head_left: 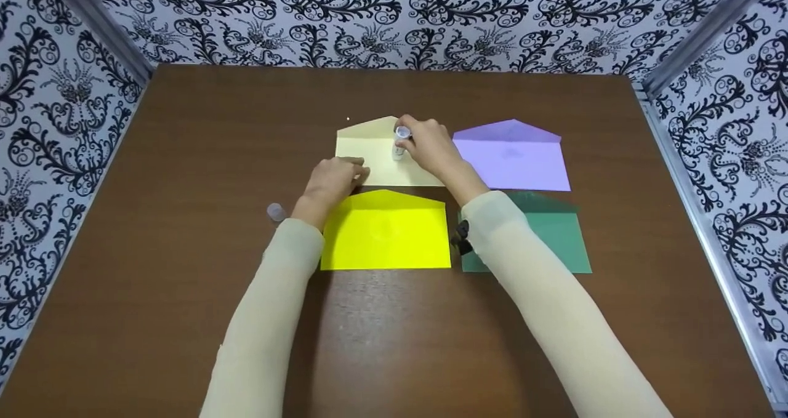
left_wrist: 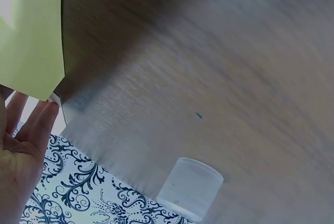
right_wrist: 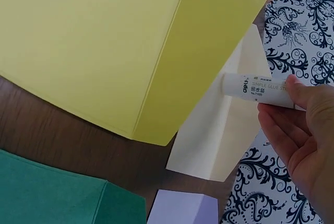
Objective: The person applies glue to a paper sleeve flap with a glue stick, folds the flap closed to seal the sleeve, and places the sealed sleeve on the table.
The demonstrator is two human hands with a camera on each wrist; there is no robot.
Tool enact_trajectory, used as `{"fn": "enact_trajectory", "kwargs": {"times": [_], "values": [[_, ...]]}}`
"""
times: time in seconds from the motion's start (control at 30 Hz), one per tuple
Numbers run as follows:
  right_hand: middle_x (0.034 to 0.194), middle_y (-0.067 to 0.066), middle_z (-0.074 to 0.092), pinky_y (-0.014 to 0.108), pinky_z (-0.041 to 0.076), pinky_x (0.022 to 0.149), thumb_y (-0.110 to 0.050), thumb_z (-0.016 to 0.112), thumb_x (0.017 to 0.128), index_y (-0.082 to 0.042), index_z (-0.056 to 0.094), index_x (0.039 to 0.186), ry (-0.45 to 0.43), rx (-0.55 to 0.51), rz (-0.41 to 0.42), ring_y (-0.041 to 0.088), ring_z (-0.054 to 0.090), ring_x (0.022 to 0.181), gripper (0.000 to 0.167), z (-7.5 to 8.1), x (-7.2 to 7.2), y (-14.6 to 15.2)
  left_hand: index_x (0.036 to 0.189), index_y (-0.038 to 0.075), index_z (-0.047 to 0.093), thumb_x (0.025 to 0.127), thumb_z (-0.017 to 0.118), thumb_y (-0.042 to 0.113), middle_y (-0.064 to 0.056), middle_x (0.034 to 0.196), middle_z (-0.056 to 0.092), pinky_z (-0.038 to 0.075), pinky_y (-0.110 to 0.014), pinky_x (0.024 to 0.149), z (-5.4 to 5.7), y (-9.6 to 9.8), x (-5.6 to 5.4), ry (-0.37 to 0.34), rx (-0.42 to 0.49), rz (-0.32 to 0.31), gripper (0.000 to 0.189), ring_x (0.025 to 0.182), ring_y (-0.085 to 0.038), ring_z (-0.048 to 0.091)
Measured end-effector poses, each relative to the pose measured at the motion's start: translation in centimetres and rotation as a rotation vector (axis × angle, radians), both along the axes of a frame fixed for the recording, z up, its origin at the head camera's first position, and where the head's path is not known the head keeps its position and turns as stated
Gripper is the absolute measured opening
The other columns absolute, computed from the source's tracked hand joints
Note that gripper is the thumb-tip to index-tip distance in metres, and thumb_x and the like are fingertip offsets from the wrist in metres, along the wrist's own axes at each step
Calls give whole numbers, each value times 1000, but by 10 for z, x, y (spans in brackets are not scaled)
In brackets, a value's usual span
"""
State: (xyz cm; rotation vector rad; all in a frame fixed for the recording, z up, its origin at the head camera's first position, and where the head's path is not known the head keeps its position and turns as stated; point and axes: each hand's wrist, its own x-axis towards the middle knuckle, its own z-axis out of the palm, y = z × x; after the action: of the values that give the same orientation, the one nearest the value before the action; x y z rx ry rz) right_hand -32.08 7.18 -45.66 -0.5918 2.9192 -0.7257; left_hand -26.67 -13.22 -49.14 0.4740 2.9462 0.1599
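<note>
My right hand point(head_left: 432, 148) pinches a white glue stick point(right_wrist: 255, 89) between thumb and fingers. The stick stands nearly upright, its lower end down at the cream envelope point(head_left: 369, 150), whose pointed flap lies unfolded at the back. At that envelope's left front corner, my left hand point(head_left: 332, 180) rests with fingers extended and fingertips on the paper. Just in front lies a bright yellow envelope point(head_left: 386, 233), flap up, with a wet-looking smear near its flap tip in the right wrist view. A translucent cap point(left_wrist: 190, 188) lies on the table left of my left wrist.
A purple envelope point(head_left: 514, 159) lies right of the cream one, its flap unfolded. The green envelope point(head_left: 563, 239) in front of it is partly covered by my right sleeve. Patterned panels point(head_left: 369, 18) border the brown table point(head_left: 234, 128) at the back and sides.
</note>
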Motion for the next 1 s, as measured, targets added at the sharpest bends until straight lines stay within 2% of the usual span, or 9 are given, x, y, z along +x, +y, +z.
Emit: {"fn": "enact_trajectory", "kwargs": {"times": [0.07, 0.13, 0.2, 0.3, 0.57, 0.87, 1.0], "values": [[121, 13, 70, 43, 56, 97, -29, 63, 98, -15, 61, 126, 16, -5, 15, 32, 67, 111, 32, 0, 1, 0, 125, 21, 71, 101, 57, 13, -3, 146, 57, 50, -44, 108, 1, -1, 0, 3, 16, 11, 29, 122, -34, 63], [119, 13, 71, 42, 57, 94, -29, 63, 98, -14, 61, 125, 29, -8, 27, 32, 67, 109, 32, 0, 2, -1, 126, 21, 71, 102, 56, 13, -3, 147, 56, 49, -43, 109, 1, -1, 1, 5, 26, 12, 29, 125, -34, 61], [117, 12, 71, 42, 57, 93, -29, 64, 98, -14, 61, 125, 38, -7, 36, 32, 68, 108, 32, 0, 3, -2, 124, 21, 72, 102, 56, 12, -3, 147, 56, 49, -43, 109, 0, -1, 1, 2, 27, 11, 29, 126, -33, 61], [118, 11, 72, 42, 57, 94, -29, 64, 97, -14, 62, 125, 31, -8, 36, 31, 67, 108, 31, -1, 4, -3, 113, 23, 76, 101, 57, 11, -4, 144, 59, 49, -44, 110, 0, -1, 1, -10, 30, 13, 26, 125, -33, 62], [122, 7, 71, 40, 56, 95, -28, 65, 97, -12, 62, 124, 43, -9, 69, 29, 66, 105, 31, -3, 5, -9, 115, 22, 76, 101, 57, 12, -4, 145, 58, 47, -44, 111, -1, 1, 1, -18, 39, 21, 25, 126, -33, 61], [123, 9, 70, 39, 56, 100, -26, 65, 97, -10, 60, 125, 37, -6, 79, 29, 66, 107, 32, -6, 3, -17, 121, 22, 74, 101, 58, 14, -3, 146, 57, 45, -44, 113, -2, 2, 1, -42, 60, 49, 27, 129, -32, 59], [121, 11, 70, 40, 57, 97, -28, 63, 98, -9, 58, 126, 41, 16, 75, 31, 67, 105, 34, -5, 0, -19, 116, 21, 76, 101, 58, 12, -4, 143, 60, 49, -43, 110, -2, 2, 1, -19, 60, 48, 25, 123, -32, 62]]}}
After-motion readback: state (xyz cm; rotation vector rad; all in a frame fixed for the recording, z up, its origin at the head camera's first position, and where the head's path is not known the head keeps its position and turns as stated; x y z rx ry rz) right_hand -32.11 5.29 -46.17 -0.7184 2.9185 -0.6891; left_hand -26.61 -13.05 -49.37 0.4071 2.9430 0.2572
